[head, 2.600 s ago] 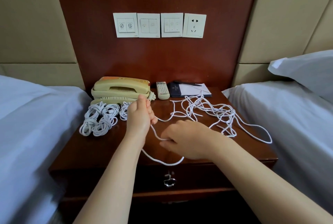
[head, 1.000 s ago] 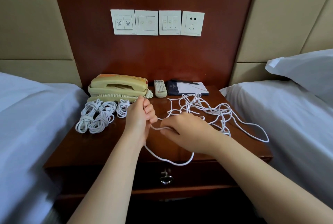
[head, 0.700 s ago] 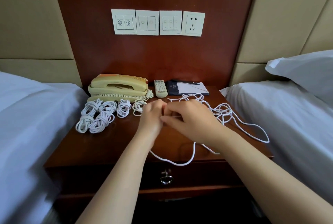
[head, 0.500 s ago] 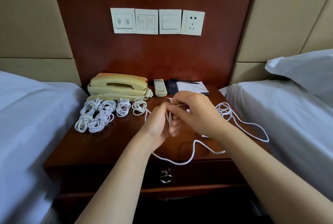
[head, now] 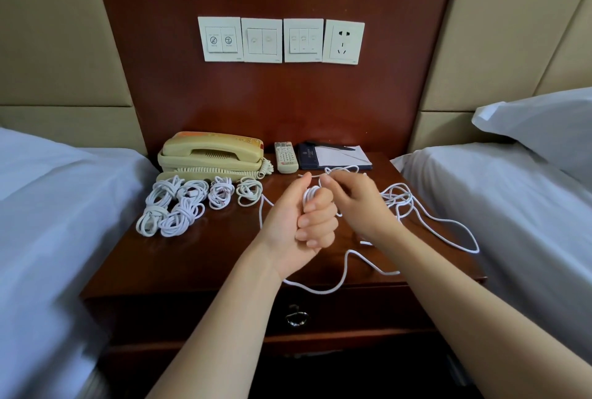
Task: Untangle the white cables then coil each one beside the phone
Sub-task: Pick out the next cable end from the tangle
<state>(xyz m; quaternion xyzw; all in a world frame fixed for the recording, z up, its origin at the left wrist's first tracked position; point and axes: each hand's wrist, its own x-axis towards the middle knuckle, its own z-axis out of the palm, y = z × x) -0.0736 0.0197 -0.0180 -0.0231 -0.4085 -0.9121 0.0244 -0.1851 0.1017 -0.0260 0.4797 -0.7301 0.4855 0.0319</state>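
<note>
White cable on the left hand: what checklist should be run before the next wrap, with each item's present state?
1. Left hand grips the started wraps of thin white cable: ok.
2. Right hand pinches the feed strand near the left thumb: ok.
3. Loose white cable heap free of knots: cannot tell.
4. Slack loop kept on the dark wooden nightstand: not ok, hangs over the front edge.
5. Bare wood free beside the finished white coils and beige corded phone: ok.
</note>
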